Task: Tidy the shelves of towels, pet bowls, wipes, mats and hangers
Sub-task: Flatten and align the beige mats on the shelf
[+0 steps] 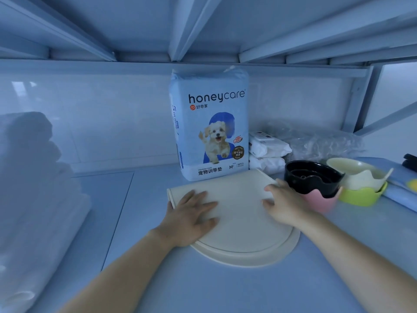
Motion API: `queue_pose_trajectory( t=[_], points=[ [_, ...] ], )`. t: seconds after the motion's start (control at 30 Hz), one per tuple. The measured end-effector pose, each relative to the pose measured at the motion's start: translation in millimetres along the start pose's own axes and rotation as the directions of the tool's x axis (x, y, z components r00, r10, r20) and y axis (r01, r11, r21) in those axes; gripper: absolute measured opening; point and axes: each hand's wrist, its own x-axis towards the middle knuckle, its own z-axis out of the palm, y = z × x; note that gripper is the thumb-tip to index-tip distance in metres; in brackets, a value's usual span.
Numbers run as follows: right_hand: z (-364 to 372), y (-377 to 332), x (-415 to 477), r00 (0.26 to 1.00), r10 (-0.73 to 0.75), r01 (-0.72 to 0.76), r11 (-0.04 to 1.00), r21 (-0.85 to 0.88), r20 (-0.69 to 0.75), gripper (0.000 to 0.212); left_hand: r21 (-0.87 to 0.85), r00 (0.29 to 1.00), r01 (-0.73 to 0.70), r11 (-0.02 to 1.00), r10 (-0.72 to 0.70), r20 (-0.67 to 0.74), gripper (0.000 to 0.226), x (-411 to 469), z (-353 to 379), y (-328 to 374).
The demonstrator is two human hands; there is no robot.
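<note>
A cream mat (pixel 239 224) with a rounded near edge lies flat on the shelf, folded over on itself. My left hand (pixel 191 215) presses flat on its left part, fingers spread. My right hand (pixel 284 205) rests flat on its right part, beside the bowls. Behind the mat stands a blue pack of pet training pads (pixel 212 125). To the right, a black bowl (pixel 312 177) sits stacked in a pink bowl (pixel 320 205), and a cream bowl (pixel 356 175) sits in a green one (pixel 361 196). Two packs of wipes (pixel 268 150) lie stacked by the pad pack.
A stack of folded white towels (pixel 33 188) fills the left side. Crumpled clear plastic (pixel 325 145) lies behind the bowls. A blue mat (pixel 397 190) lies at far right with a dark object (pixel 410 162) on it. The upper shelf's underside (pixel 203 30) hangs low overhead.
</note>
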Motion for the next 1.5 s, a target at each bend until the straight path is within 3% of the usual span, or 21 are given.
queue_pose_trajectory(
  t=[0.2,0.37,0.53,0.8,0.97,1.2,1.4,1.5],
  points=[
    [-3,-3,-3,0.997,0.051,-0.041,0.986,-0.162,0.06,0.036,-0.011,0.999,0.034,0.999,-0.033,0.043,0.055,-5,2,15],
    [-2,-2,0,0.995,0.096,-0.093,0.988,-0.12,0.027,0.02,-0.045,1.0,-0.027,0.999,0.027,-0.002,0.056,-5,2,9],
    [-3,-16,-2,0.99,0.137,-0.139,0.983,-0.116,-0.024,0.036,-0.101,0.996,-0.08,0.992,0.076,-0.043,0.053,14,0,-2],
    [13,-15,-7,0.979,0.2,-0.194,0.975,-0.106,0.049,0.032,-0.079,0.994,-0.062,0.995,0.054,-0.09,0.055,15,1,-5],
    [15,-20,-6,0.989,0.108,-0.121,0.984,-0.133,-0.099,0.033,-0.001,0.998,-0.041,0.999,0.041,0.042,0.06,0,5,-4],
    [13,-7,0,0.991,0.066,-0.066,0.998,0.004,-0.115,0.052,0.034,0.998,0.026,0.999,-0.028,0.056,0.069,-3,9,14],
    [15,-11,-5,0.994,0.099,-0.103,0.985,-0.14,-0.035,0.029,0.027,0.998,0.003,1.0,-0.005,0.062,0.066,2,4,5],
    [14,-17,-8,0.993,0.106,-0.112,0.975,-0.191,-0.042,0.03,0.028,0.998,-0.007,1.0,0.006,0.059,0.065,2,3,4]
  ],
)
